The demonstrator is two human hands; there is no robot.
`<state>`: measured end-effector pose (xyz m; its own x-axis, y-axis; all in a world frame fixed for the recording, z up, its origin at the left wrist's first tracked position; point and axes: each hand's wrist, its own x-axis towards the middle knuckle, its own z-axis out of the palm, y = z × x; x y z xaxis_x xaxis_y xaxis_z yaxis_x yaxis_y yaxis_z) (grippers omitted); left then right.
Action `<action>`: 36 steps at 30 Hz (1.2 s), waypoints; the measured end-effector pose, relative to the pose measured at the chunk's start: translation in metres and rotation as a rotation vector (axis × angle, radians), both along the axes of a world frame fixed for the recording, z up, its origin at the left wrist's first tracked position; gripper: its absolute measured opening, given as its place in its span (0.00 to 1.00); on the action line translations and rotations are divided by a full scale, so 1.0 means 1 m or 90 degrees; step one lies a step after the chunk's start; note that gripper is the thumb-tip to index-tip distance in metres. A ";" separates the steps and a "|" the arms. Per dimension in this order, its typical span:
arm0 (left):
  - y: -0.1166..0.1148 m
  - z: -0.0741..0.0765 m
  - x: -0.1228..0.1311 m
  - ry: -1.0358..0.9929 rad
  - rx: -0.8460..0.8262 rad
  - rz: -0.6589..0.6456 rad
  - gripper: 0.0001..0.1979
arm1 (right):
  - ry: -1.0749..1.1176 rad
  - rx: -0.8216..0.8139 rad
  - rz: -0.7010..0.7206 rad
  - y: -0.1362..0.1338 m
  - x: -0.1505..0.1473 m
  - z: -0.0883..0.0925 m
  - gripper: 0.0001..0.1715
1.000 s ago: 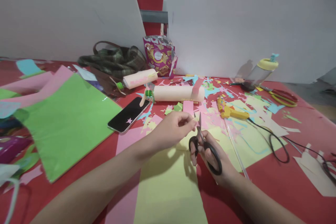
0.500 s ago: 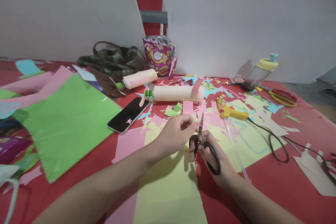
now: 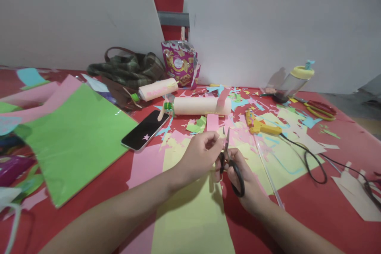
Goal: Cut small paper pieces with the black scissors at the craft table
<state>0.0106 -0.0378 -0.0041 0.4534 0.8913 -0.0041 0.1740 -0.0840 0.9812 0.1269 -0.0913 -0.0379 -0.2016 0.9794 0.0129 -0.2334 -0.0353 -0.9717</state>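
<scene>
My right hand grips black-handled scissors with the blades pointing up and away from me. My left hand is closed in a pinch right beside the blades, holding a small scrap of paper too small to make out. Both hands hover over a yellow paper sheet that lies on a pink sheet on the red table.
A green sheet and a black phone lie to the left. Two paper-wrapped bottles, a snack bag and a plaid bag stand behind. A yellow glue gun with black cord, red scissors, and a bottle lie right.
Both hands drifted slightly toward me and lower, staying together. The scissors' blades closed a little around the scrap.
</scene>
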 end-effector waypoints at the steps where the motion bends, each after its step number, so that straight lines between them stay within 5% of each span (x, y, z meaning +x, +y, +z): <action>1: 0.000 -0.001 0.000 -0.001 0.001 0.003 0.13 | -0.001 -0.002 -0.003 0.000 0.000 0.000 0.18; 36: 0.004 0.001 0.000 0.000 0.012 -0.004 0.12 | 0.084 -0.051 -0.099 0.003 0.001 -0.009 0.15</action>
<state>0.0110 -0.0341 -0.0035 0.4586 0.8885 0.0129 0.1737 -0.1039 0.9793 0.1277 -0.0882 -0.0467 -0.0504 0.9975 -0.0495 -0.3665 -0.0646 -0.9282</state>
